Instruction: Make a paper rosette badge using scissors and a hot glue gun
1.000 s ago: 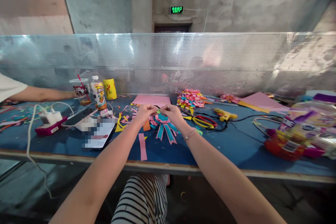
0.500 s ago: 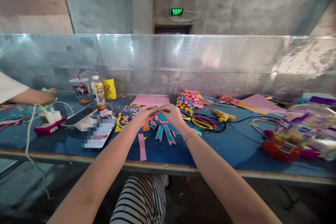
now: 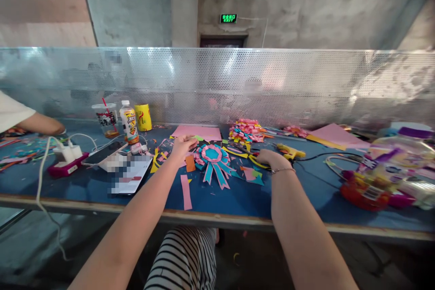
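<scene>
A paper rosette [image 3: 213, 156] of pink and blue lies flat on the blue table [image 3: 84, 181], its ribbon tails fanned toward the person's edge, so its long axis runs from the far side to the near side. It sits between the two hands: just to the right of the left hand [image 3: 181, 146], which is the nearer of the two, and well to the left of the right hand [image 3: 270, 158]. The left hand hovers beside the rosette's rim with its fingers drawn loosely together around what looks like a small green scrap; whether it truly grips it cannot be told. The right hand rests palm down over yellow-handled scissors [image 3: 253, 159], fingers curled; the pictures do not show whether it has closed on them. Beyond that hand a yellow glue gun [image 3: 288, 150] trails its black cord, and a heap of folded paper strips [image 3: 246, 130] lies farther back. A loose pink strip [image 3: 185, 192] lies toward the near edge, below the left hand. Off to the left stand a bottle [image 3: 129, 122] and a yellow can [image 3: 143, 117], and a co-worker's arm [image 3: 41, 124] reaches in.
</scene>
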A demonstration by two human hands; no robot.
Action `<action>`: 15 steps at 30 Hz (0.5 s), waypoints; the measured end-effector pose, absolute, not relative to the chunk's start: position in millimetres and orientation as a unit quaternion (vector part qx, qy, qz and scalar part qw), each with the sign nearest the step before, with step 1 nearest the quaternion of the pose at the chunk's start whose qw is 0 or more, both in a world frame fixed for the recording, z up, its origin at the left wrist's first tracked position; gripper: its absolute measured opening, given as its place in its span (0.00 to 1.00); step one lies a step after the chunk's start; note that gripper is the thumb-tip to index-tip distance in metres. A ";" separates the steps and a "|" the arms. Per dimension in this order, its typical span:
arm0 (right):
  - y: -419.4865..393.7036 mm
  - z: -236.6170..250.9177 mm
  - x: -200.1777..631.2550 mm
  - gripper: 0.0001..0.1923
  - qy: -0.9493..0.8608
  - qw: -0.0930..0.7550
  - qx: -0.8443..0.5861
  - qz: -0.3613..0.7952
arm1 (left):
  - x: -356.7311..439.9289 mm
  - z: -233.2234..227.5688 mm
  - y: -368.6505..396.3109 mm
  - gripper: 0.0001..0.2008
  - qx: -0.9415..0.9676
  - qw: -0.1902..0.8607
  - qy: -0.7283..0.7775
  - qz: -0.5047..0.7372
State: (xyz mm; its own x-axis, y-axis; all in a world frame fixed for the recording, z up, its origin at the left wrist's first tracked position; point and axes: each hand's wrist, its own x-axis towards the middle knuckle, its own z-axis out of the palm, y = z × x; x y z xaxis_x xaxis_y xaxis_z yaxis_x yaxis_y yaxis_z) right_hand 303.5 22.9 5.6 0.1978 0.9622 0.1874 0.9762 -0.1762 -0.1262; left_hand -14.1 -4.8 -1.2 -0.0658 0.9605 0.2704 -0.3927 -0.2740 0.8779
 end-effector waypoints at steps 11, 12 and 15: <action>28.7 -1.8 295.3 0.13 -0.634 0.063 -0.771 0.003 | -17.2 -4.0 -0.8 0.09 0.439 0.527 0.302 0.662; 27.5 0.3 294.1 0.14 -0.634 0.071 -0.770 -0.004 | -17.6 -3.8 -1.3 0.09 0.436 0.533 0.293 0.663; 21.9 9.8 281.4 0.17 -0.636 0.132 -0.760 -0.027 | -18.3 -2.8 -2.9 0.08 0.427 0.551 0.269 0.664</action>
State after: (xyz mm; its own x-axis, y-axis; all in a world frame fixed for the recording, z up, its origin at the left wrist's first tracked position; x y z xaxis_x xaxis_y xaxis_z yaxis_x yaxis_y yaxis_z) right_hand 281.4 21.9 9.8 0.1892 0.9596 0.2081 0.9737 -0.1559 -0.1661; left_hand -18.3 -2.9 -2.8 -0.0274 0.9624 0.2701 -0.5021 -0.2469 0.8288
